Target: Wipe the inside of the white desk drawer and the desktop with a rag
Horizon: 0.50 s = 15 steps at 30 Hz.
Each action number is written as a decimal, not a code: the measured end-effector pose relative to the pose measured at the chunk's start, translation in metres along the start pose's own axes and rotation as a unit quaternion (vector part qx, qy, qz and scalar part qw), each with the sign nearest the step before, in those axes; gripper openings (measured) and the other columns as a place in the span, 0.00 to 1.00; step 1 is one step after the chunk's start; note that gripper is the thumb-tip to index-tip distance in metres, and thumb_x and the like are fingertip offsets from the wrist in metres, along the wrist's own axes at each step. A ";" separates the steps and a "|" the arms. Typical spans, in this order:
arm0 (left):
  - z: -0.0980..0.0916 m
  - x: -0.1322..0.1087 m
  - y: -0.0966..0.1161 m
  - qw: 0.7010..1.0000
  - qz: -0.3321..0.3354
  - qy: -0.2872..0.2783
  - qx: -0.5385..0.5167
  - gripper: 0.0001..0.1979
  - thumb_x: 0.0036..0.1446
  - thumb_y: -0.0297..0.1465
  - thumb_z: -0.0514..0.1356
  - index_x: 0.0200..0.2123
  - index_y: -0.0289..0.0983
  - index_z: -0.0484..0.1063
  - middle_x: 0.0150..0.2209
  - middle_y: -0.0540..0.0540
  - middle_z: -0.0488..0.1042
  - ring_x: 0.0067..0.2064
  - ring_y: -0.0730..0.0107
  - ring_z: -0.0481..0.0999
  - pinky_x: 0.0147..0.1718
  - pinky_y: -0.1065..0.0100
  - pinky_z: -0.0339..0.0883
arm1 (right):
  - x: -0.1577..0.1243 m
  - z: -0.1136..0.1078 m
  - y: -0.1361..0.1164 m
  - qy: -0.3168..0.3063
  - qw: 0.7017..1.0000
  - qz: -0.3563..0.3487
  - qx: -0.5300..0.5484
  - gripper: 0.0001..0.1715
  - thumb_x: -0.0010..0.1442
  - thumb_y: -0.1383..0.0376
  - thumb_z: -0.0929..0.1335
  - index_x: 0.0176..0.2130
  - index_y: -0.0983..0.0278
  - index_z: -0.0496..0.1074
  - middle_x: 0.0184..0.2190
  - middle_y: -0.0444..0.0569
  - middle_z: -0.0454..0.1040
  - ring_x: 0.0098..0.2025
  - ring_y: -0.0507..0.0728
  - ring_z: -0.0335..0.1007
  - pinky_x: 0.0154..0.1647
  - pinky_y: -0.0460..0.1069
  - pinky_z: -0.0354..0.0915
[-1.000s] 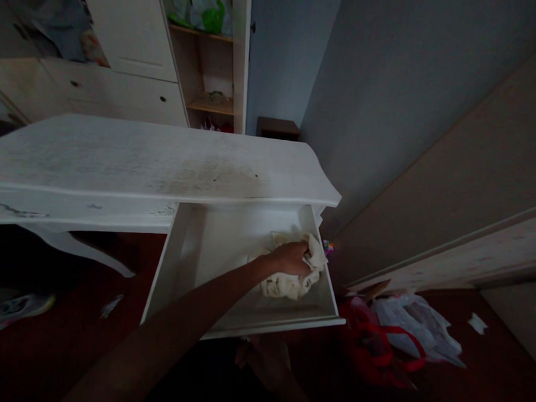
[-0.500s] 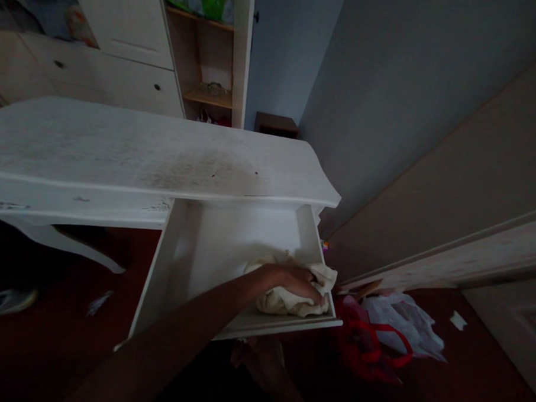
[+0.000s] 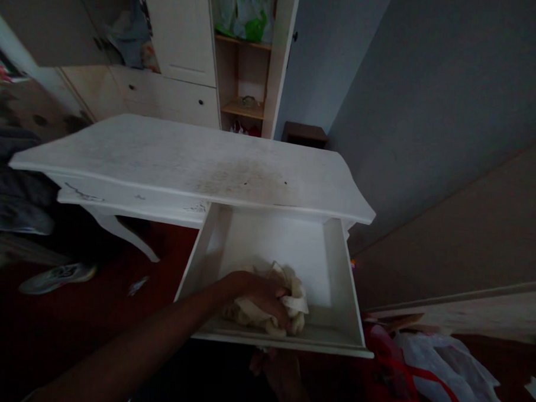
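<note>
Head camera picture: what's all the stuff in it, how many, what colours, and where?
desk: one, white with dark smudges, middle
drawer: one, white, pulled out of the desk
cloth: one, cream, in the drawer
cupboard: one, white, behind the desk
shopping bags: too dim to count, white and green, cupboard shelf
shoe: one, pale, floor on the left
red bag: one, red, floor on the right
plastic bag: one, whitish, beside the red bag
floor: one, dark red, below
left hand: one, bare, holding the cloth
right hand: one, bare, below the drawer's front
</note>
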<state>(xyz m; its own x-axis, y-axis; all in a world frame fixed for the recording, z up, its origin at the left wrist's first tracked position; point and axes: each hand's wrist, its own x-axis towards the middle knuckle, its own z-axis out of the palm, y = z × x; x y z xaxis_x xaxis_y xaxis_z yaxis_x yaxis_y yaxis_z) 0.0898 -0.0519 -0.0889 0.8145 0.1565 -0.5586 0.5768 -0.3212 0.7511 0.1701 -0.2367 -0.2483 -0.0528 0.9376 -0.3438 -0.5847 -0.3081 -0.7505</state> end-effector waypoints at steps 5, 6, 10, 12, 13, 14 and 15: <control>0.007 -0.065 -0.016 0.993 -0.094 0.061 0.027 0.29 0.49 0.44 0.66 0.53 0.39 0.71 0.52 0.41 0.78 0.52 0.54 0.77 0.50 0.59 0.69 | 0.000 -0.008 0.003 -0.012 1.000 -0.003 0.009 0.21 0.51 0.45 0.76 0.30 0.60 0.79 0.21 0.46 0.78 0.23 0.56 0.74 0.25 0.49 0.64; 0.008 -0.077 -0.018 0.991 -0.110 0.078 0.024 0.29 0.49 0.45 0.65 0.54 0.40 0.70 0.52 0.42 0.78 0.52 0.54 0.77 0.49 0.60 0.68 | -0.001 -0.009 0.004 -0.014 1.000 -0.002 0.008 0.22 0.51 0.44 0.75 0.29 0.60 0.79 0.22 0.47 0.78 0.24 0.57 0.74 0.26 0.50 0.65; 0.013 -0.113 -0.022 0.988 -0.104 0.115 0.016 0.27 0.51 0.45 0.63 0.53 0.41 0.71 0.50 0.44 0.78 0.50 0.57 0.77 0.44 0.65 0.69 | -0.004 -0.010 0.005 0.002 1.000 -0.002 -0.005 0.24 0.52 0.44 0.75 0.28 0.62 0.79 0.21 0.49 0.78 0.24 0.57 0.73 0.26 0.51 0.64; 0.013 -0.120 -0.022 0.986 -0.112 0.123 0.025 0.27 0.51 0.43 0.63 0.53 0.41 0.72 0.51 0.44 0.78 0.50 0.57 0.77 0.43 0.66 0.68 | -0.005 -0.008 0.003 0.007 1.000 0.002 0.002 0.23 0.52 0.45 0.76 0.29 0.63 0.79 0.22 0.50 0.78 0.24 0.57 0.72 0.27 0.51 0.65; 0.012 -0.122 -0.021 0.986 -0.107 0.122 0.028 0.26 0.51 0.41 0.63 0.53 0.41 0.72 0.52 0.44 0.78 0.50 0.57 0.77 0.43 0.66 0.68 | -0.005 -0.007 0.002 0.005 1.000 0.009 0.005 0.24 0.51 0.45 0.76 0.29 0.63 0.79 0.22 0.50 0.78 0.24 0.56 0.72 0.27 0.51 0.65; 0.012 -0.123 -0.021 0.988 -0.096 0.119 0.028 0.24 0.51 0.39 0.63 0.53 0.41 0.73 0.52 0.44 0.78 0.50 0.57 0.77 0.44 0.66 0.68 | -0.006 -0.006 0.001 0.004 1.000 0.017 0.005 0.25 0.49 0.44 0.76 0.28 0.64 0.79 0.22 0.50 0.78 0.24 0.56 0.72 0.27 0.51 0.65; 0.012 -0.124 -0.021 0.989 -0.083 0.116 0.028 0.24 0.51 0.36 0.62 0.52 0.41 0.73 0.52 0.44 0.78 0.50 0.58 0.77 0.44 0.66 0.68 | -0.006 -0.005 0.000 0.007 1.000 0.023 0.004 0.26 0.48 0.43 0.77 0.27 0.64 0.79 0.21 0.50 0.77 0.23 0.56 0.71 0.26 0.51 0.64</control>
<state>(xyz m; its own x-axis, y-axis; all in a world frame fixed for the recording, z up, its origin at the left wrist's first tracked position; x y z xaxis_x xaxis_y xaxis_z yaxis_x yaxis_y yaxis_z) -0.0239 -0.0753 -0.0400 0.7050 0.4202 -0.5714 0.7046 -0.3231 0.6318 0.1747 -0.2431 -0.2494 -0.0685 0.9203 -0.3852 -0.5890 -0.3490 -0.7289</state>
